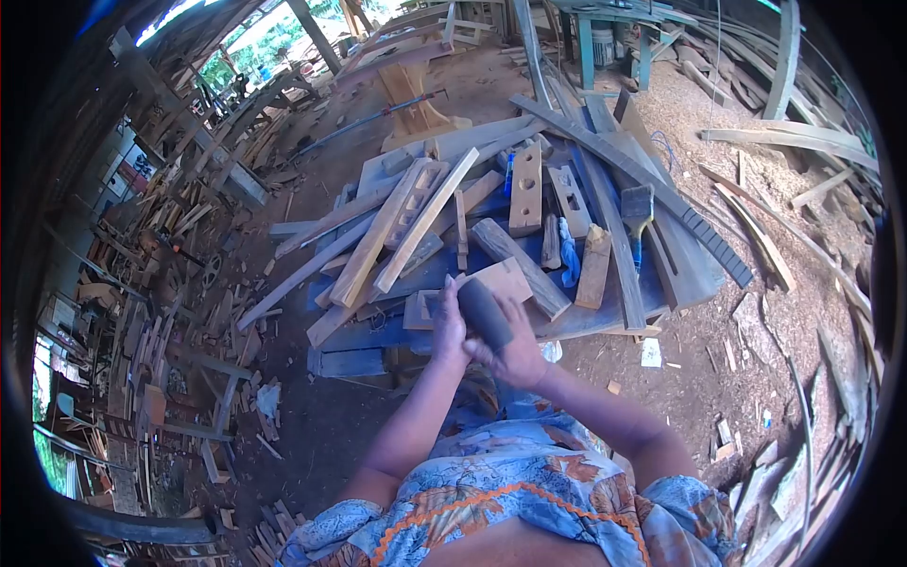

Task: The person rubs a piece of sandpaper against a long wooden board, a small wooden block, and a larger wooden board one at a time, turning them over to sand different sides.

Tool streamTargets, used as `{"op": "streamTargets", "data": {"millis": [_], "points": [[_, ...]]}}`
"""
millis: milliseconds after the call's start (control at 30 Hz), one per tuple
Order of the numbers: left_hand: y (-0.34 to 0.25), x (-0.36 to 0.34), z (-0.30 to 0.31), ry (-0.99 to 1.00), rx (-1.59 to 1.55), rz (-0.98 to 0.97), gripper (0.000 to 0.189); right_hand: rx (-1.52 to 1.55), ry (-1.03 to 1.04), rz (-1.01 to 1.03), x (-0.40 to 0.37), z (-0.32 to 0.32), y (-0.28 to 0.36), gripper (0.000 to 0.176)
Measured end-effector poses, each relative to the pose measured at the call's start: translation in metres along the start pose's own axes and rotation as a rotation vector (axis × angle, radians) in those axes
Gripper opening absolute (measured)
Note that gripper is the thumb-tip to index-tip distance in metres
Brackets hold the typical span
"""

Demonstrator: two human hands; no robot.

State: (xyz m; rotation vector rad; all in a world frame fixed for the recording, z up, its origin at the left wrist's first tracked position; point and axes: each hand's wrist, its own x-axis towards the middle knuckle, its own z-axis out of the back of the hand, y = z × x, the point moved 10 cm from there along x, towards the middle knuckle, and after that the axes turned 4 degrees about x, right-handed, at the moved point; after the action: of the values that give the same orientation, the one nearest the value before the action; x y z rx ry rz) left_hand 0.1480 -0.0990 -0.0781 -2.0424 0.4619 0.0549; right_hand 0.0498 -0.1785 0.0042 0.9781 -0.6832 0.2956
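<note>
A dark grey cylindrical roll (485, 314), possibly rolled sandpaper, is held up in front of me by both hands. My left hand (447, 333) grips its left side with fingers closed. My right hand (519, 352) wraps the lower right end. Just beyond the hands a light wooden block (499, 280) lies on a blue bench (397, 331) covered in cut wooden pieces. A paintbrush (637, 210) with a blue handle lies further right on the planks.
Long planks (624, 180) and notched wooden parts (526, 189) are piled on the bench. Sawdust and offcuts cover the dirt floor at right (784, 312). Stacks of scrap timber (161, 236) fill the left side. A wooden stand (416, 104) stands beyond.
</note>
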Motion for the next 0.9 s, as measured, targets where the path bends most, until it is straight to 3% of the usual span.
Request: {"op": "streamTargets", "data": {"millis": [67, 133, 267, 333, 433, 533, 667, 767, 900], "points": [[0.014, 0.012, 0.009, 0.071, -0.048, 0.019, 0.056, 0.024, 0.004, -0.019, -0.001, -0.001, -0.009, 0.065], [0.005, -0.004, 0.001, 0.015, -0.005, 0.063, 0.059, -0.102, 0.033, -0.057, 0.011, 0.012, -0.047, 0.061], [0.008, -0.009, 0.0, -0.024, 0.054, 0.125, 0.065, -0.355, -0.106, -0.181, 0.017, 0.033, -0.088, 0.052], [0.009, -0.007, 0.002, -0.023, 0.042, 0.111, 0.065, -0.315, -0.102, -0.255, 0.014, 0.025, -0.073, 0.055], [0.016, 0.005, 0.011, -0.003, -0.008, 0.095, 0.066, -0.143, 0.136, -0.046, -0.001, -0.011, -0.017, 0.06], [0.01, 0.006, 0.011, 0.01, -0.013, 0.036, 0.069, -0.076, 0.164, -0.027, -0.007, -0.009, -0.027, 0.059], [0.005, -0.005, 0.008, -0.071, 0.08, 0.113, 0.067, -0.223, 0.036, -0.174, 0.0, 0.024, -0.09, 0.055], [-0.013, -0.004, -0.003, 0.057, 0.068, 0.134, 0.069, -0.175, -0.051, -0.176, 0.005, 0.059, -0.087, 0.054], [-0.067, 0.025, -0.007, -0.028, 0.065, 0.022, 0.068, 0.095, -0.142, -0.157, -0.019, 0.081, -0.042, 0.057]]}}
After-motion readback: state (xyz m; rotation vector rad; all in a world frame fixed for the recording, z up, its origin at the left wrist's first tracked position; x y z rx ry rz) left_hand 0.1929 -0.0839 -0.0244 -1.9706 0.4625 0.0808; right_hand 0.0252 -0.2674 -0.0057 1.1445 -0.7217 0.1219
